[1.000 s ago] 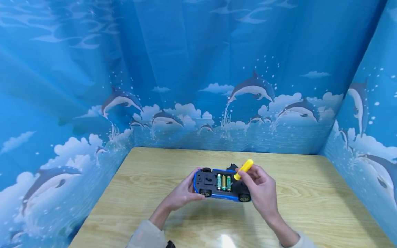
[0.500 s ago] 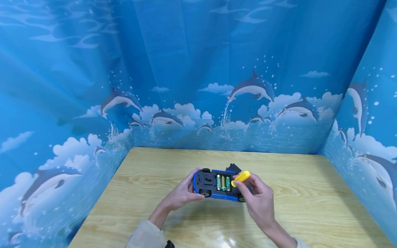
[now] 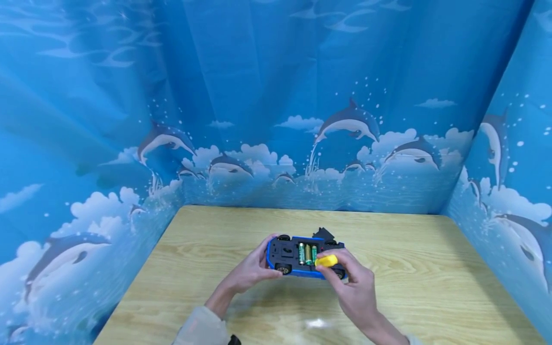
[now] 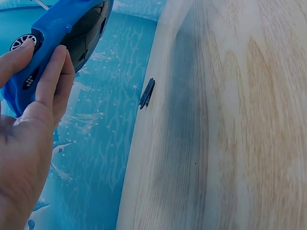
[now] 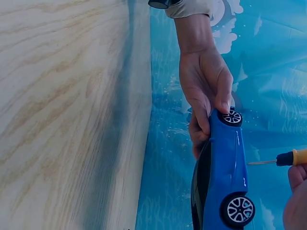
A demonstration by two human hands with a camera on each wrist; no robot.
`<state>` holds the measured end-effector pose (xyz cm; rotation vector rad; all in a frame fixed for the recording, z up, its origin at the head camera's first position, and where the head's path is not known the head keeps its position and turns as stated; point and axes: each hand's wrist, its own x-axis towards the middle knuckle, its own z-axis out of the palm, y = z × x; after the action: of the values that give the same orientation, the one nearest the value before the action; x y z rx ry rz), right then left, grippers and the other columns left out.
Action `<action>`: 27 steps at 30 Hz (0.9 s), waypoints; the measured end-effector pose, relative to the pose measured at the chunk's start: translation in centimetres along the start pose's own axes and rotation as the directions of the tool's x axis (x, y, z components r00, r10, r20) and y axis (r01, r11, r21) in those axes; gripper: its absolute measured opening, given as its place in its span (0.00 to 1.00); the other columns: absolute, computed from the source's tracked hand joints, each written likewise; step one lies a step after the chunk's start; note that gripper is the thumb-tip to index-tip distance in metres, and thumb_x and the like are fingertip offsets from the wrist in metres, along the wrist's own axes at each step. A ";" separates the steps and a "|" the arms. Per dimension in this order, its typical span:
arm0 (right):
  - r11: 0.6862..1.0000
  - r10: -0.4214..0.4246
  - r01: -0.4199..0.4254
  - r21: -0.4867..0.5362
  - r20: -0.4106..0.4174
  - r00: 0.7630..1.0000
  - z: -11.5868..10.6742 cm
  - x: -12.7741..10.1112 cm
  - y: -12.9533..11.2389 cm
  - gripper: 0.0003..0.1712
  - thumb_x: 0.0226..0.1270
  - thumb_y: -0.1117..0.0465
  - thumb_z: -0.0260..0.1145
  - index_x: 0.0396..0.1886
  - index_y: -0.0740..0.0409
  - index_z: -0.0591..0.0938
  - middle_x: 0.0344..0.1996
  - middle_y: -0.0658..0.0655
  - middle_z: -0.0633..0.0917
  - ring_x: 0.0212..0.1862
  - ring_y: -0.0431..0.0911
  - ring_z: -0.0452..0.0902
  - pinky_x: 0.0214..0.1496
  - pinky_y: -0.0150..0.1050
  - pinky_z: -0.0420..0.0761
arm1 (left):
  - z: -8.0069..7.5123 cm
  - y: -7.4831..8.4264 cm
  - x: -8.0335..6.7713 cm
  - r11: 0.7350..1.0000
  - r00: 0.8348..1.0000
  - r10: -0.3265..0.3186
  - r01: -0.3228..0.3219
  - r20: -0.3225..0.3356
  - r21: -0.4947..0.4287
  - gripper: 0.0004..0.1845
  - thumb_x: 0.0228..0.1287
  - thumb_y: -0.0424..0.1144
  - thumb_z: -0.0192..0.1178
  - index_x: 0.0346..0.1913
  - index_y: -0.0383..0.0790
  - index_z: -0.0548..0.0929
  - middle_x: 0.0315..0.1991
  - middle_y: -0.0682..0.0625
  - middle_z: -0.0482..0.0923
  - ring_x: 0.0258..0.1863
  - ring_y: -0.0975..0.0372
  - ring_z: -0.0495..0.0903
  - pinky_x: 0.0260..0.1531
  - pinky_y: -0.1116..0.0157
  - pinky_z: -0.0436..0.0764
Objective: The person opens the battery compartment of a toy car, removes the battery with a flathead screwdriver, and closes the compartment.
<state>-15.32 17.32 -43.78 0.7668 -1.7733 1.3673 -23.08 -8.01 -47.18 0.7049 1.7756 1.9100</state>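
Note:
My left hand [image 3: 253, 268] grips the front or rear end of a blue toy car [image 3: 284, 261], held upside down above the table, with thumb by a wheel. Several green-and-gold batteries [image 3: 308, 254] lie side by side in the car's uncovered battery compartment. Between thumb and fingers, my right hand [image 3: 357, 290] pinches a screwdriver [image 3: 327, 260] by its yellow handle, beside the batteries. From the right wrist, its thin metal shaft [image 5: 262, 163] points at the car's underside; the tip is at the body's edge there. The right fingers cover part of the car's right end.
On the wooden table [image 3: 414, 268], just beyond the car, lies a black plastic cover [image 3: 324, 234]; the left wrist view also shows this small black piece [image 4: 147, 93] near the table's edge. Blue dolphin-print curtains [image 3: 258, 120] enclose the table's back and sides.
My right hand has brought the screwdriver left and nearer to me, from the car's right part to the batteries' edge, its handle tilting lower. The left hand keeps the car nearly still.

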 end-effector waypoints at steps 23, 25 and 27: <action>0.911 -0.407 0.405 0.081 0.004 0.913 1.5 -0.5 -1.1 0.14 0.65 0.67 0.74 0.38 0.79 0.83 0.40 0.68 0.88 0.45 0.53 0.84 0.59 0.32 0.84 | -0.6 -0.3 -0.5 1.000 1.000 -0.014 0.013 -0.028 -0.017 0.57 0.59 0.22 0.66 0.83 0.37 0.40 0.81 0.30 0.45 0.74 0.39 0.62 0.66 0.60 0.78; 0.915 -0.393 0.393 0.093 -0.015 0.919 1.3 -0.4 -1.0 0.14 0.65 0.68 0.74 0.38 0.80 0.83 0.40 0.68 0.88 0.45 0.53 0.84 0.59 0.33 0.84 | -0.6 -0.3 -0.5 1.000 0.999 -0.021 0.021 -0.025 -0.005 0.57 0.59 0.23 0.67 0.83 0.37 0.40 0.81 0.30 0.44 0.75 0.40 0.61 0.66 0.61 0.77; 0.928 -0.345 0.348 0.136 -0.041 0.938 1.0 -0.2 -0.9 0.14 0.64 0.70 0.73 0.40 0.81 0.82 0.41 0.69 0.88 0.47 0.52 0.84 0.59 0.33 0.84 | -0.6 -0.3 -0.4 1.000 1.000 -0.019 0.019 -0.014 0.006 0.57 0.60 0.23 0.67 0.83 0.36 0.40 0.81 0.30 0.43 0.76 0.39 0.59 0.66 0.62 0.77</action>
<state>-14.68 16.13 -43.68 1.0861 -1.4517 1.2615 -23.15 -8.73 -47.53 0.6763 1.7917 1.9025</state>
